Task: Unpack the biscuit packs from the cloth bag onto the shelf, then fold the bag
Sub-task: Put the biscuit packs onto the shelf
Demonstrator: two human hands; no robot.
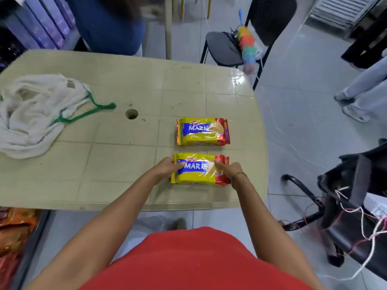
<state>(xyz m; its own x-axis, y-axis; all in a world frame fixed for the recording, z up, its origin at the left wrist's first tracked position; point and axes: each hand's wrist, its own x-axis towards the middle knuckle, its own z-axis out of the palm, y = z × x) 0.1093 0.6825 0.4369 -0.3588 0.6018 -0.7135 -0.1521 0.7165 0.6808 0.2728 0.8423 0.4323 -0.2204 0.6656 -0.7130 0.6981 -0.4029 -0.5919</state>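
- Yellow-and-red wrappers mark two Marie biscuit packs on the beige plastic tabletop (117, 162).
- Near pack (200, 168) lies flat close to the tabletop's front edge, held at both ends.
- Left hand (168, 167) has its grip closed on the pack's left end — thumb on top over the blue label, fingers around the side.
- Right hand (229, 169) has its grip closed on the pack's right, red end, thumb pressed on top; a thin bracelet (240, 174) sits at that wrist.
- Far pack (203, 131) lies just beyond the near pack, parallel to it, a narrow strip of tabletop between them; nothing touches it.
- Round hole (131, 114) in the tabletop sits left of the far pack.
- White cloth bag (31, 116) lies crumpled well left of the hole, at the tabletop's left edge, its green handle (92, 110) trailing toward the hole.
- Black chair (236, 45) stands beyond the tabletop's far right corner — a multicoloured duster (248, 47) rests on its seat.
- Shelf edge with orange packets (14, 231) shows below the tabletop's front left corner.
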